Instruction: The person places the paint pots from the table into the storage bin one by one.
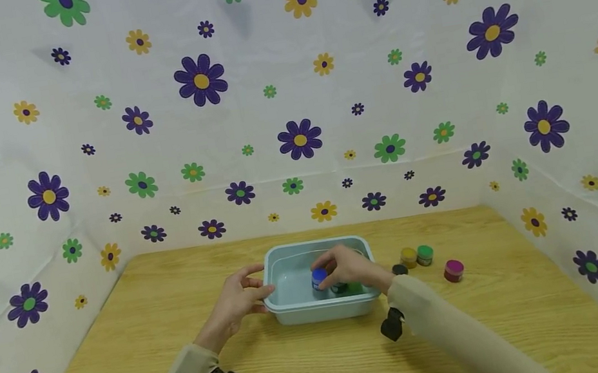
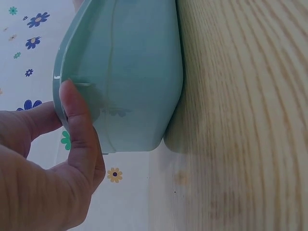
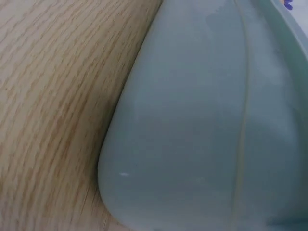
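Note:
A pale blue plastic tub (image 1: 326, 303) stands on the wooden table. At its left end my left hand (image 1: 243, 296) grips the rim; the left wrist view shows the fingers of this hand (image 2: 79, 130) on both sides of the tub's rim (image 2: 57, 91). Inside the tub, my right hand (image 1: 351, 266) holds a small jar with a blue lid (image 1: 318, 276) between thumb and fingers. A dark item (image 1: 340, 287) and something green lie under that hand, partly hidden. Only the tub's outer wall (image 3: 178, 120) and the table appear in the right wrist view.
Right of the tub stand small jars with a yellow lid (image 1: 408, 257), a green lid (image 1: 424, 254) and a magenta lid (image 1: 454, 270). A black-topped one (image 1: 399, 269) is partly behind my right wrist. Flower-patterned cloth (image 1: 286, 104) walls the table's back and sides.

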Motion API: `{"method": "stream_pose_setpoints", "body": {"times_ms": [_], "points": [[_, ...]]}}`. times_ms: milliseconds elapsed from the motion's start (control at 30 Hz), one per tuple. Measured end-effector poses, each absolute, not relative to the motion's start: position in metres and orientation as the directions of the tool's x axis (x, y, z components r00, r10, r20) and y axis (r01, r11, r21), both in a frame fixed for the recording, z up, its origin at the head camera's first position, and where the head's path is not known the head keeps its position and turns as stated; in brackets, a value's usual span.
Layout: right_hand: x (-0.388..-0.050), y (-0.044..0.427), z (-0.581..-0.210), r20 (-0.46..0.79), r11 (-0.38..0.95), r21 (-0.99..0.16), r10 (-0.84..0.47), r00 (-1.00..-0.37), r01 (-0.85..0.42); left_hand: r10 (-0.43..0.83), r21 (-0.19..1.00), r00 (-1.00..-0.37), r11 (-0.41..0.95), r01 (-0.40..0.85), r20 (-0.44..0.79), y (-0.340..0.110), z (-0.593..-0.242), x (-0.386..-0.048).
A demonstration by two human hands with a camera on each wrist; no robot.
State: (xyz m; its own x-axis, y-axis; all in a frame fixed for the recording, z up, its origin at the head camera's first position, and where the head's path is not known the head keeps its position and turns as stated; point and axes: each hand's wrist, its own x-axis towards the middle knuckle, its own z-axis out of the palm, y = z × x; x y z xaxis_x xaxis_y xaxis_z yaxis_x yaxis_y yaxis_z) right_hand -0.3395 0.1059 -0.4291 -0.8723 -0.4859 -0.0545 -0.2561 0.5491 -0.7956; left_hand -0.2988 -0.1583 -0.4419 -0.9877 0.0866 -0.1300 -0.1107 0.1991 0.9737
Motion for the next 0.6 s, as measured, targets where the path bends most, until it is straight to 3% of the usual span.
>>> {"method": "stream_pose_setpoints", "body": {"times_ms": [600], "points": [[-0.3429,0.1041,-0.4309,-0.066,0.670,-0.669,-0.484,-0.873,-0.321,0.098,0.972,-0.985,0.203,-0.119,-0.141,-0.1569,-0.4374,-0.2964]]}}
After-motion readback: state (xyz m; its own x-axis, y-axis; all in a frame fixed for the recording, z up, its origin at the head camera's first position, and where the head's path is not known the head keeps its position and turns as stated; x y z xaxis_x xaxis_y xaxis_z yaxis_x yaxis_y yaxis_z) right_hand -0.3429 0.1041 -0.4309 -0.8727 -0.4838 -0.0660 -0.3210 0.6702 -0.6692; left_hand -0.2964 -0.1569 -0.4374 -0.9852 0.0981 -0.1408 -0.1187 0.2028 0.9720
